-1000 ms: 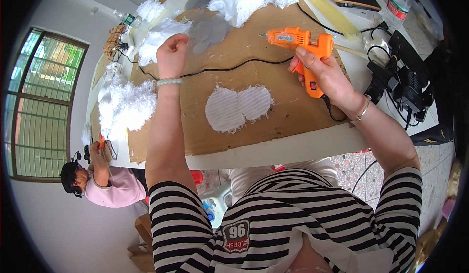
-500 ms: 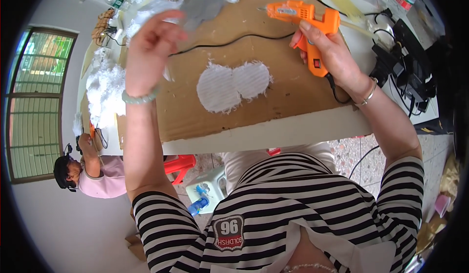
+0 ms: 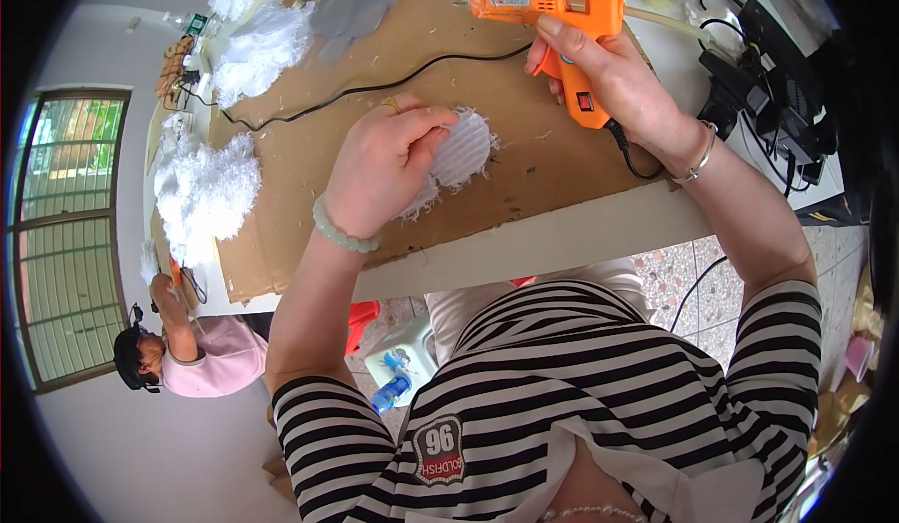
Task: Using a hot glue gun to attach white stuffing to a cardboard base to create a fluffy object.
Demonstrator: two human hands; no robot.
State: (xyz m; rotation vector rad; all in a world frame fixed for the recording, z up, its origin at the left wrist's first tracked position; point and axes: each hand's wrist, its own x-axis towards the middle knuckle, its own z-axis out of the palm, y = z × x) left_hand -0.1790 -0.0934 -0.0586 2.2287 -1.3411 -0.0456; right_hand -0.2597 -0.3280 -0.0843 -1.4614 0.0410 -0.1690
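My right hand (image 3: 623,88) grips an orange hot glue gun (image 3: 599,15) by its handle, above the right part of the cardboard. Its nozzle points left, and a pale glue stick (image 3: 660,19) sticks out behind. A white ribbed fabric piece (image 3: 464,153) with frayed edges and two rounded lobes lies on the cardboard (image 3: 534,172). Over its left lobe is my left hand (image 3: 384,162), thumb and forefinger pinched together at the fabric's upper middle. That hand hides most of the left lobe.
Fluffy white material (image 3: 206,186) is piled at the left, with more white pieces (image 3: 267,50) and grey fabric (image 3: 351,17) farther back. A black cord (image 3: 375,86) crosses the cardboard. Black devices (image 3: 773,78) and cables stand at right. A co-worker in pink (image 3: 215,359) sits at left.
My left hand has come down from above the far left of the cardboard onto the white fabric, its fingers closing to a pinch. The right hand still holds the glue gun; the view has shifted slightly.
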